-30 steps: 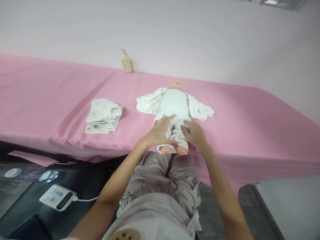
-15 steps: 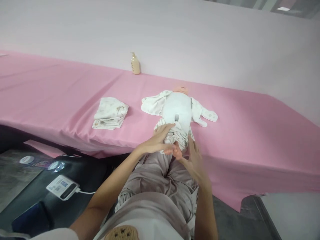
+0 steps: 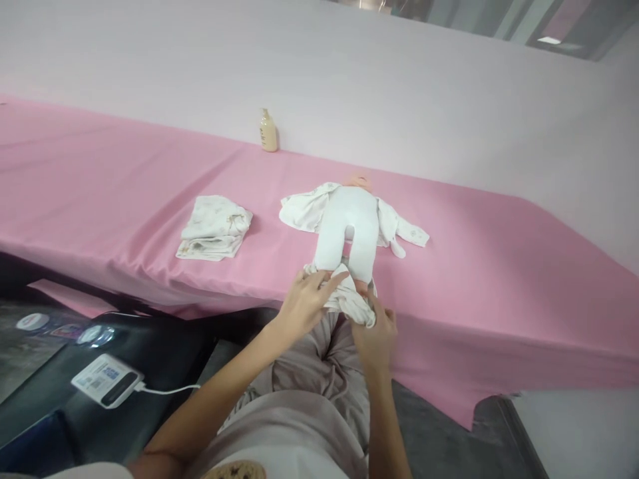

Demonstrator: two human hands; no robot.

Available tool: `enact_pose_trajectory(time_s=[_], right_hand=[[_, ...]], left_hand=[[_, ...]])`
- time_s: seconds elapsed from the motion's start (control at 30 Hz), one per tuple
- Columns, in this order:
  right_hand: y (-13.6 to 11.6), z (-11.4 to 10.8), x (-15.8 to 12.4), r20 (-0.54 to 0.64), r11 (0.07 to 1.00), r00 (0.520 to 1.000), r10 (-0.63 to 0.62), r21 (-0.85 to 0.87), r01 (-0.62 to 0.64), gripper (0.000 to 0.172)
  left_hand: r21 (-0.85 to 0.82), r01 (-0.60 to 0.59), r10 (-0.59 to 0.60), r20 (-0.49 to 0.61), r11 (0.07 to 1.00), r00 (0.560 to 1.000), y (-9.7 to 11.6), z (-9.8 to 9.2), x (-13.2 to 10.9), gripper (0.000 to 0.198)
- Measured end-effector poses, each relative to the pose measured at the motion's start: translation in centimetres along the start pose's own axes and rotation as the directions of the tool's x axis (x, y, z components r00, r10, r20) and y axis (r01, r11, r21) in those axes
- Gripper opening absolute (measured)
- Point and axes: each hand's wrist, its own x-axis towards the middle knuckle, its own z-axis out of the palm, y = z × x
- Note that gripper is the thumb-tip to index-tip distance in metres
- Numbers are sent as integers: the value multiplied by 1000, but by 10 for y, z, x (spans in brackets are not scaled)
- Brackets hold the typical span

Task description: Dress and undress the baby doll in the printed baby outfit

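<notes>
A baby doll [image 3: 349, 207] with a white cloth body lies on its back on the pink tablecloth [image 3: 474, 259], feet toward me. A white printed baby top [image 3: 307, 207] spreads open under its arms. Small patterned baby pants [image 3: 352, 303] are bunched round the doll's feet at the table's front edge. My left hand [image 3: 305, 303] pinches the pants on the left side, its fingers closed. On the right, my right hand [image 3: 375, 329] grips the other side of them. The doll's feet are mostly hidden by cloth and fingers.
A folded white printed cloth [image 3: 214, 229] lies left of the doll. A pump bottle [image 3: 268, 132] stands against the wall at the back. Lower left, a black chair seat [image 3: 164, 352] holds a white device with a cable [image 3: 107, 380] and a dark phone-like object [image 3: 37, 447].
The bunched pants have moved down the doll's legs to its feet, baring both white legs. My hands have closed from a spread pose onto the pants.
</notes>
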Motion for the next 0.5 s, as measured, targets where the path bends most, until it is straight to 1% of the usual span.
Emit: enact_pose_trajectory(time_s=[0.07, 0.1, 0.17, 0.23, 0.33, 0.4, 0.43, 0.47, 0.5], right_hand=[[-3, 5, -12, -90, 997, 993, -70, -36, 67, 31], [-4, 7, -18, -119, 993, 986, -116, -50, 111, 32], [-4, 8, -28, -153, 980, 968, -198, -64, 190, 33], [-3, 8, -35, -155, 967, 955, -253, -63, 246, 34], [-2, 4, -42, -146, 949, 938, -314, -73, 306, 38], [-6, 0, -46, -166, 926, 911, -377, -62, 371, 42], [-9, -4, -49, -177, 910, 894, -412, -43, 411, 45], [-13, -9, -51, -182, 895, 879, -440, -16, 445, 49], [-16, -15, -55, -179, 885, 872, -455, 16, 465, 53]], left_hand=[[70, -49, 57, -126, 996, 990, -1, 3, -9, 49], [113, -64, 85, -191, 992, 978, -2, 4, -13, 46], [186, -74, 130, -310, 980, 942, -3, 5, -21, 40], [218, -75, 158, -393, 973, 906, -2, 6, -28, 36], [221, -123, 215, -462, 967, 861, -3, 6, -33, 30], [209, -165, 250, -495, 964, 832, -4, 5, -33, 28], [184, -173, 243, -499, 968, 832, -6, 3, -31, 28], [134, -172, 216, -485, 976, 848, -7, 0, -30, 30], [59, -169, 178, -441, 984, 880, -7, -4, -28, 31]])
